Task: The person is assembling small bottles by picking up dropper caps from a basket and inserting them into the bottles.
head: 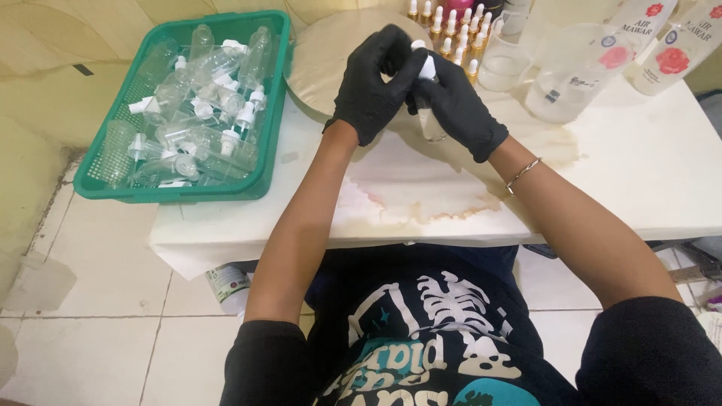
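Both my hands wear black gloves and meet above the white table (647, 188). My left hand (374, 83) is closed over the white cap (427, 69) of a small clear bottle (432, 124). My right hand (460, 105) wraps around the body of that bottle, whose clear lower end shows below the glove. A thin bracelet (523, 174) sits on my right wrist. Most of the bottle is hidden by my fingers.
A green basket (263, 177) with several clear empty spray bottles stands at the table's left. A round beige lid (323, 56) lies behind my hands. Small dropper bottles (451, 30) and large clear bottles with rose labels (579, 68) stand at the back right. The table paper is stained.
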